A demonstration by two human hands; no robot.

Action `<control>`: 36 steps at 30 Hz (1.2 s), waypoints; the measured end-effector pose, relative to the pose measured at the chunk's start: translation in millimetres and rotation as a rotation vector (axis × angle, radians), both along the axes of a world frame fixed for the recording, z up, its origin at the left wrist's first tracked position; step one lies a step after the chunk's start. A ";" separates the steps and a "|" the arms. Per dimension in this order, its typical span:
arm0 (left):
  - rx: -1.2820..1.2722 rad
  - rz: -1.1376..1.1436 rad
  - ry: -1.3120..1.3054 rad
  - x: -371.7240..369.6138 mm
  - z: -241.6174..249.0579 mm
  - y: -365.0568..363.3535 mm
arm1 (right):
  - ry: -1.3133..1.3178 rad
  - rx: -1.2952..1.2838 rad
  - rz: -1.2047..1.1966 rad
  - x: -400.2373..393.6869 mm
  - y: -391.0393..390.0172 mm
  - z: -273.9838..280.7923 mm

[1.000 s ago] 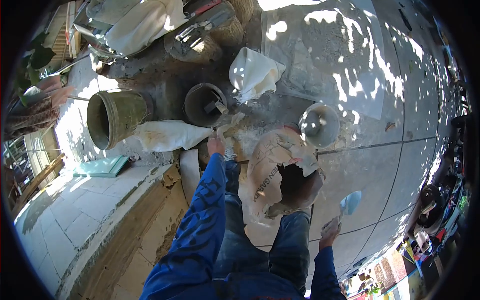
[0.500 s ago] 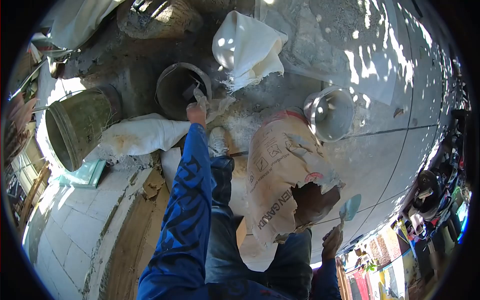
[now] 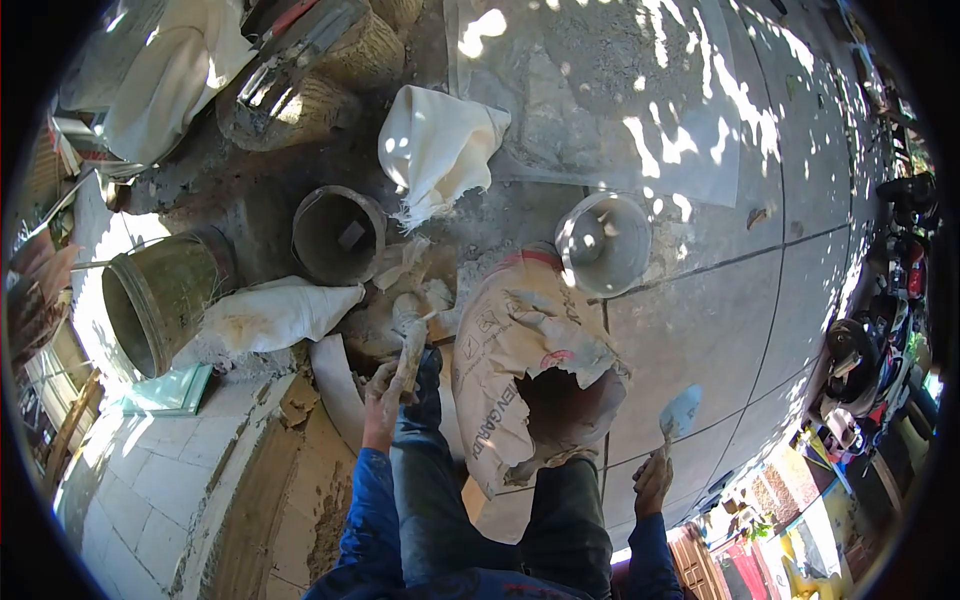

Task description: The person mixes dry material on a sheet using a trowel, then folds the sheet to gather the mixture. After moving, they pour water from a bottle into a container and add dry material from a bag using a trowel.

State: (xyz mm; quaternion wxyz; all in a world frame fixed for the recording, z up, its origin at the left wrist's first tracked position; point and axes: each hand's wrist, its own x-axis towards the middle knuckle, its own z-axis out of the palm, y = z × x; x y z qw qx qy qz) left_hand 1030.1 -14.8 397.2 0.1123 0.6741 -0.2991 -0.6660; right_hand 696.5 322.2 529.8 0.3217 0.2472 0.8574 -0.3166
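Note:
My left hand (image 3: 380,393) is closed around a long, pale, dust-covered object (image 3: 411,358) whose kind I cannot make out; it lies across my view of the left leg. At the right, my right hand (image 3: 653,480) grips a trowel (image 3: 679,412) by its handle, the dusty pale-blue blade pointing away from me. Between the two hands stands a paper cement bag (image 3: 490,390), its top torn open near my knees and its inside dark. Beyond the left hand is a round bucket (image 3: 376,215) with a small grey piece inside.
A pale bucket (image 3: 640,255) stands behind the bag. White sacks (image 3: 430,140) (image 3: 285,318) lie on the dusty floor. A greenish bucket (image 3: 150,325) rests on its side at the left, near glass panes (image 3: 170,392). A clear plastic sheet (image 3: 715,180) covers floor at the back.
My left hand has come out of the dark bucket and back toward my legs, with the pale object in it. My right hand still holds the trowel, now with its blade raised farther forward.

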 end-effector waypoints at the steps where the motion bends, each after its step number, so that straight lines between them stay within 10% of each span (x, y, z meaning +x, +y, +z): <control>1: 0.033 -0.097 0.033 -12.6 -9.9 -3.2 | 0.005 -0.012 -0.002 1.1 4.0 0.3; 8: -1.239 -1.022 -0.149 -73.3 -213.9 -29.5 | -0.029 0.004 -0.046 3.1 51.7 -0.9; 15: -0.463 -0.901 -0.220 -210.8 -244.3 -78.7 | -0.006 0.037 -0.092 2.6 79.0 -4.3; 24: -0.804 -1.131 -0.223 -163.4 -301.3 -59.3 | -0.024 0.139 -0.149 -4.6 84.1 -7.8; 26: -0.400 -1.828 -0.410 -123.8 -259.7 -86.8 | -0.042 0.137 -0.124 -4.8 76.1 -8.8; 29: -0.518 -0.951 -0.425 18.4 -306.1 -69.0 | -0.043 0.137 -0.093 -4.6 58.5 -13.8; 31: -0.531 -0.717 -0.659 32.4 -232.7 -104.1 | -0.032 0.139 -0.058 -4.1 52.8 -18.8; 34: -0.340 -0.546 -0.667 58.2 -231.5 -147.4 | -0.041 0.175 -0.032 -7.9 40.4 -28.4; 36: -0.667 -0.746 -0.895 64.3 -262.6 -165.5 | -0.018 0.163 0.020 -7.5 28.2 -36.3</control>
